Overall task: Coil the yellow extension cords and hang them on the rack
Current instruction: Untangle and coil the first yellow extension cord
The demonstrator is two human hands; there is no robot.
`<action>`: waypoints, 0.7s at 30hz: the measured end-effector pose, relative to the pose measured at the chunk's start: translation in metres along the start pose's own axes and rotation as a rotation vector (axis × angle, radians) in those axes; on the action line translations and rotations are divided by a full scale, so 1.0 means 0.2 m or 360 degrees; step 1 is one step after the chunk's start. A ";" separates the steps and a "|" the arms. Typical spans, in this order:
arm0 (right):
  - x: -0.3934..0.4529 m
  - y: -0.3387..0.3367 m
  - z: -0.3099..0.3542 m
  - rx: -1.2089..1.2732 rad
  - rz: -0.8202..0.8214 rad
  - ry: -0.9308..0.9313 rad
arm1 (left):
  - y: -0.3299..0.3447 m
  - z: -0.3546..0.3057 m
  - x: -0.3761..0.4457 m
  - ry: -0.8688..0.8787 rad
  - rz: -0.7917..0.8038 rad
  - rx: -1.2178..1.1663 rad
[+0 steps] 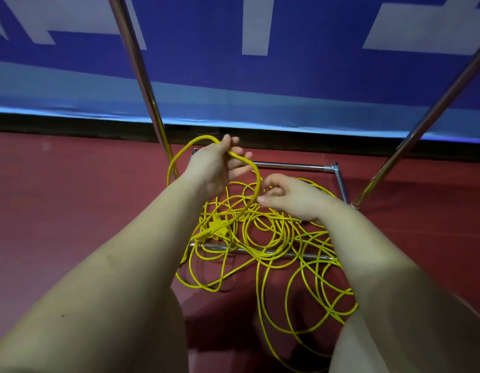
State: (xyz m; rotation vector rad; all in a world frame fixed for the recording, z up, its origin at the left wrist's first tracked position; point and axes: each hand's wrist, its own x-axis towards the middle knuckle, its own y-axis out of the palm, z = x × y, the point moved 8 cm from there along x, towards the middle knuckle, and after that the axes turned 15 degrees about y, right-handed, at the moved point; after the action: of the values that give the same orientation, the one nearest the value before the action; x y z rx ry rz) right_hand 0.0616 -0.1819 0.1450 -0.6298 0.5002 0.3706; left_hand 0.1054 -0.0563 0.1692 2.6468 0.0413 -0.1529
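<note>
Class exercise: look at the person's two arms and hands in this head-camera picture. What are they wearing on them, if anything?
Nothing visible: the left hand and right hand are bare, with no gloves, rings or watch showing. Both forearms are uncovered down to the frame's bottom edge, so no sleeves appear. No markings or straps can be seen.

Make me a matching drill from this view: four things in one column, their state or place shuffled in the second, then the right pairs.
Things
1. left hand
2. right hand
3. yellow cord pile
4. rack's base bars

States or places
A. chrome, lying on the red floor
B. tangled in loose loops on the floor
C. raised, holding a cord loop
D. fingers curled, pinching the cord lower down

Pairs: 1-C, 2-D, 3-B, 4-A
</note>
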 end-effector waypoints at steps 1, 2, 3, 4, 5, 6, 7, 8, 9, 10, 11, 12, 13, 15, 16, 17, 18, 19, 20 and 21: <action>0.00 0.00 0.01 0.0026 -0.0034 -0.0034 | 0.01 0.00 0.00 -0.0006 0.0008 -0.0042; 0.00 0.00 0.02 0.0060 -0.0041 -0.0060 | 0.02 -0.01 -0.01 -0.0008 0.0023 -0.0067; 0.00 0.01 0.03 0.0109 -0.0030 -0.0070 | 0.02 -0.01 -0.01 -0.0005 0.0034 -0.0088; 0.00 0.00 0.03 0.0169 -0.0017 -0.0077 | 0.03 -0.02 -0.02 0.0000 0.0041 -0.0110; -0.01 -0.01 0.04 0.0221 -0.0043 -0.0080 | 0.02 -0.02 -0.01 0.0001 0.0050 -0.0109; -0.02 -0.05 0.05 0.0263 -0.0123 -0.0074 | 0.02 -0.02 -0.01 -0.0009 0.0074 -0.0059; -0.02 -0.10 0.05 0.0337 -0.0223 -0.0049 | 0.02 -0.01 0.00 -0.0024 0.0123 0.0059; -0.03 -0.16 0.04 0.0479 -0.0299 -0.0017 | 0.02 0.01 -0.01 -0.0053 0.0214 0.0237; -0.04 -0.20 0.04 0.0679 -0.0324 0.0006 | 0.02 0.04 -0.02 -0.0091 0.0339 0.0449; -0.05 -0.24 0.02 0.0912 -0.0309 0.0008 | 0.03 0.08 -0.04 -0.0134 0.0497 0.0663; -0.06 -0.28 0.01 0.1154 -0.0290 0.0004 | 0.04 0.12 -0.07 -0.0173 0.0680 0.0884; -0.06 -0.31 0.00 0.1378 -0.0280 0.0006 | 0.05 0.16 -0.10 -0.0207 0.0871 0.1099; -0.07 -0.33 -0.02 0.1585 -0.0279 0.0015 | 0.06 0.19 -0.13 -0.0213 0.1041 0.1304; -0.07 -0.37 -0.06 0.1964 -0.0312 0.0041 | 0.07 0.20 -0.14 -0.0082 0.1203 0.1623; -0.08 -0.39 -0.07 0.2119 -0.0340 0.0031 | 0.08 0.18 -0.12 0.0056 0.1212 0.1750; -0.09 -0.41 -0.08 0.2226 -0.0371 -0.0002 | 0.08 0.16 -0.10 0.0224 0.1189 0.1896; -0.09 -0.44 -0.08 0.2261 -0.0403 -0.0050 | 0.10 0.12 -0.09 0.0389 0.1135 0.2024; -0.10 -0.46 -0.07 0.2201 -0.0439 -0.0098 | 0.11 0.09 -0.08 0.0521 0.1054 0.2065; -0.10 -0.47 -0.06 0.2054 -0.0488 -0.0132 | 0.11 0.06 -0.06 0.0576 0.0960 0.1965; -0.11 -0.47 -0.05 0.1814 -0.0540 -0.0144 | 0.11 0.04 -0.05 0.0559 0.0846 0.1743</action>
State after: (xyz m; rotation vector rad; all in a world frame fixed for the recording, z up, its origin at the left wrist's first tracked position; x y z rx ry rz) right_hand 0.0854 -0.2635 0.1935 0.4105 0.4257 -0.2295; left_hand 0.0957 -0.0794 0.1727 3.5717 -0.8456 0.6476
